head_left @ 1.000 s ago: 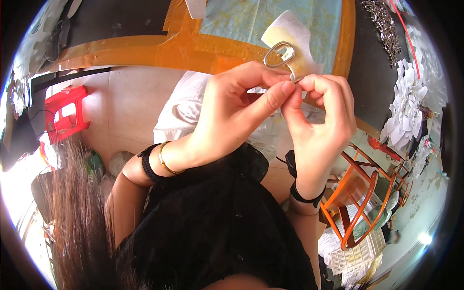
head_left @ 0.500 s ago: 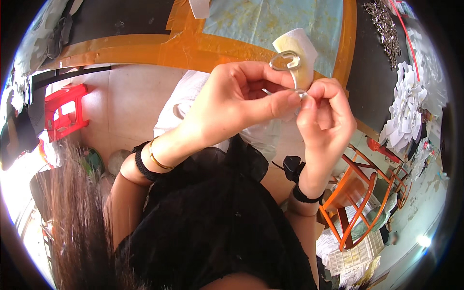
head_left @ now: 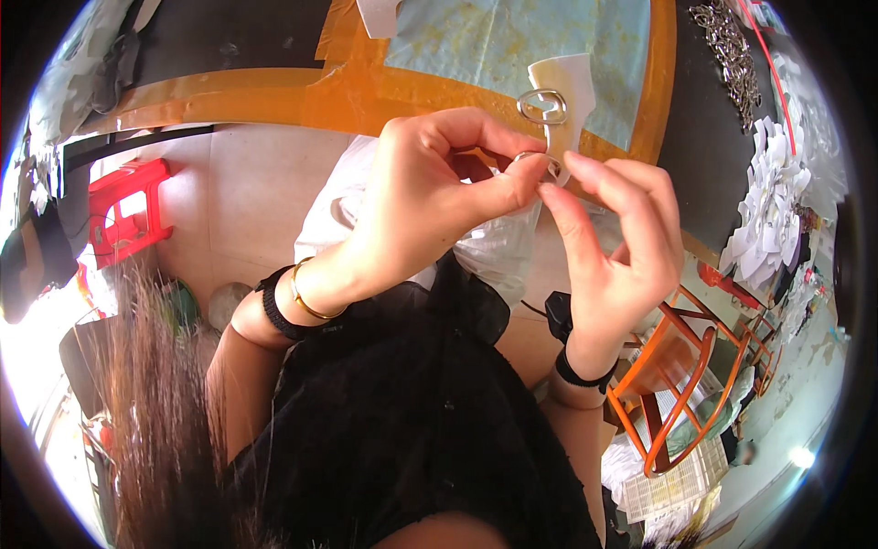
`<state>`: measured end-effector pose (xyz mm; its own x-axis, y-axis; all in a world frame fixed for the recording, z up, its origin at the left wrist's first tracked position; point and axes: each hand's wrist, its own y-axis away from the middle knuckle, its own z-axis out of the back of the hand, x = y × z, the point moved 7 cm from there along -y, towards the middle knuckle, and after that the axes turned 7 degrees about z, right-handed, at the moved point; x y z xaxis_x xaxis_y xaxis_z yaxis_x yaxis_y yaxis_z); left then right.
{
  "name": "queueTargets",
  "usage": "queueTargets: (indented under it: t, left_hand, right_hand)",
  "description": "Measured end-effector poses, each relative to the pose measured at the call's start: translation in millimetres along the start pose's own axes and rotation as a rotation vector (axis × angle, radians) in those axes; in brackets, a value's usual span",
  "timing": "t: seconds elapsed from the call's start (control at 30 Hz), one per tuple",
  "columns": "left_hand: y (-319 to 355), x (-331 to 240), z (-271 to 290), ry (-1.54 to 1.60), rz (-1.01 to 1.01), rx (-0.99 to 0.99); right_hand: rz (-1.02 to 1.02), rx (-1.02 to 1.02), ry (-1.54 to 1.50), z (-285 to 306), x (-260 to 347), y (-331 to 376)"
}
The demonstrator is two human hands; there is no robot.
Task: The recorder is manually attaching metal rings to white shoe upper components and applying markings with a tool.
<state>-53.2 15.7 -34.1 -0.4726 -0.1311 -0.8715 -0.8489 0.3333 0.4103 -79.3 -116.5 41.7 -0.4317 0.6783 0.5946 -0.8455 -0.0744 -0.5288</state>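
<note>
My left hand (head_left: pixel 439 178) pinches a small shiny metal buckle (head_left: pixel 553 168) between thumb and fingers. Just beyond it, an oval metal ring (head_left: pixel 541 107) hangs on a white strap piece (head_left: pixel 576 87) with a yellowish, glue-like stain. How the ring, buckle and strap join is partly hidden by my fingers. To the right, my right hand (head_left: pixel 622 229) has its thumb and forefinger parted around the buckle's right end. No thing is visibly gripped in the right hand; whether a fingertip touches the buckle is hard to tell.
Ahead lies a dark table with orange tape (head_left: pixel 357 91) around a stained light-blue sheet (head_left: pixel 457 46). On its right are a pile of metal buckles (head_left: pixel 727 50) and white cut pieces (head_left: pixel 768 197). A red stool (head_left: pixel 133 215) and an orange-brown chair (head_left: pixel 677 375) stand below.
My right thumb and forefinger have parted from their pinch at the buckle. The white strap piece has turned, and the ring shifted slightly right and away. My left hand keeps its hold.
</note>
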Motion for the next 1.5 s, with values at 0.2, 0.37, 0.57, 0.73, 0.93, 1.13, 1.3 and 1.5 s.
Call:
queueTargets:
  t: [0.2, 0.37, 0.57, 0.73, 0.93, 1.13, 1.3, 1.5]
  left_hand:
    - [3, -5, 0, -0.065, -0.063, -0.021]
    - [1, -6, 1, 0.010, -0.045, 0.000]
    - [-3, -5, 0, -0.249, 0.009, 0.049]
    - [0, -9, 0, -0.300, 0.076, 0.051]
    - [0, -13, -1, -0.341, 0.024, 0.039]
    - [3, -14, -1, -0.334, -0.036, 0.039]
    - [3, -12, -2, -0.350, -0.013, 0.056]
    - [13, -28, -11, -0.545, -0.245, 0.096]
  right_hand:
    - [0.118, 0.026, 0.151, -4, 7, 2]
    - [0.134, 0.071, 0.145, -7, 6, 4]
    - [0.117, 0.039, 0.163, -5, 1, 4]
    - [0.089, 0.031, 0.168, -4, 0, -1]
    - [0.176, 0.089, 0.167, -5, 5, -5]
    - [0.147, 0.060, 0.150, -3, 4, -2]
    - [0.195, 0.031, 0.182, 8, -3, -11]
    - [0.216, 0.543, 0.033, -1, -3, -25]
